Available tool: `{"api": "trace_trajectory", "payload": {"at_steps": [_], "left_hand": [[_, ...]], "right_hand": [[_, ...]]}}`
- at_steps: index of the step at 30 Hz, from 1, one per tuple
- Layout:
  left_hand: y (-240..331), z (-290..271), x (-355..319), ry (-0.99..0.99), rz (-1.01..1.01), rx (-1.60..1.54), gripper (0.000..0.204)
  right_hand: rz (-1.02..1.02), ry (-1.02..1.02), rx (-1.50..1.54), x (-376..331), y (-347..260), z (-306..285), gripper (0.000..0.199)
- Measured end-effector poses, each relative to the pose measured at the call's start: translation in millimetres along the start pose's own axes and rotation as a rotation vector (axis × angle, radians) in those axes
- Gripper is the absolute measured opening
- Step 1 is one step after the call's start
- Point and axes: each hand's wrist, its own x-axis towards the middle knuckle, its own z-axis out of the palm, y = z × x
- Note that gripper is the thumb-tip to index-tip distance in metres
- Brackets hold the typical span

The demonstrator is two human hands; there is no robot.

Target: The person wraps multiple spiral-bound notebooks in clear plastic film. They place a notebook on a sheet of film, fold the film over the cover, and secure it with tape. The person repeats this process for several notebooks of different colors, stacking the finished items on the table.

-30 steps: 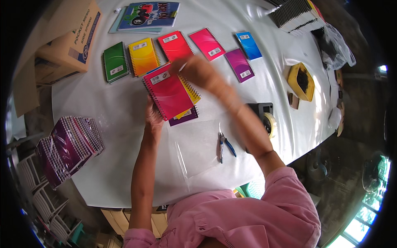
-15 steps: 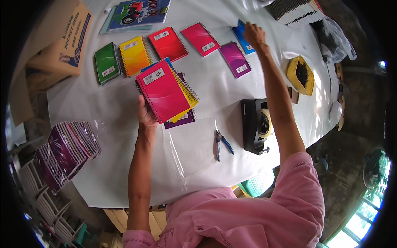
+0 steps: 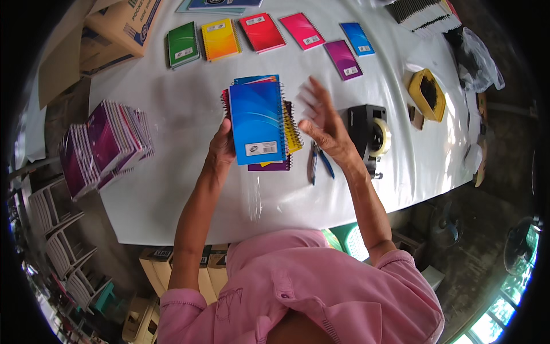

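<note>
My left hand (image 3: 222,143) grips a stack of spiral notebooks at its left side, above the table. On top lies a blue notebook (image 3: 256,120); edges of yellow, purple and pink-red ones stick out beneath it. Just right of the stack, my right hand (image 3: 323,123) is in the air with its fingers spread and blurred, holding nothing. Farther back lie spiral notebooks in a row: green (image 3: 183,45), yellow (image 3: 220,39), red (image 3: 262,32), pink (image 3: 302,31), purple (image 3: 343,59) and blue (image 3: 357,38).
Pliers (image 3: 321,163) and a black tape dispenser (image 3: 366,137) are right of the stack. Beyond stands a yellow container (image 3: 426,94) of dark bits. Wrapped purple notebooks (image 3: 106,146) sit at the left edge, a cardboard box (image 3: 117,34) behind them. More stacked notebooks (image 3: 421,16) are far right.
My right hand has come back from the far blue notebook to beside the stack, and its fingers have opened. A blue notebook now tops the stack, where a pink one was uppermost.
</note>
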Motion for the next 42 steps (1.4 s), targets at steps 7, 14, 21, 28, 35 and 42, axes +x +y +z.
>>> {"api": "trace_trajectory", "payload": {"at_steps": [7, 14, 21, 28, 35, 42], "left_hand": [[19.6, 93.5, -53.6, 0.076, 0.348, 1.053, 0.108], [16.6, 33.5, -100.4, -0.016, 0.361, 1.188, 0.122], [-6.8, 0.9, -96.0, 0.059, 0.403, 1.081, 0.119], [-12.0, 7.7, -98.9, 0.087, 0.378, 0.953, 0.118], [-10.6, 2.6, -99.0, 0.104, 0.442, 1.061, 0.111], [-17.2, -5.8, -99.4, 0.146, 0.380, 0.977, 0.088]], "right_hand": [[0.300, -0.051, 0.401, -41.4, 14.7, 54.4, 0.090], [-0.188, -0.123, 0.075, -64.7, 79.1, 100.8, 0.103], [-0.069, -0.058, 0.165, -70.5, 99.4, 125.9, 0.109], [-0.128, -0.036, 0.033, -68.6, 100.0, 132.5, 0.105], [-0.103, 0.016, -0.048, -67.1, 107.3, 131.8, 0.094], [-0.185, 0.009, -0.140, -66.9, 111.5, 128.4, 0.093]]}}
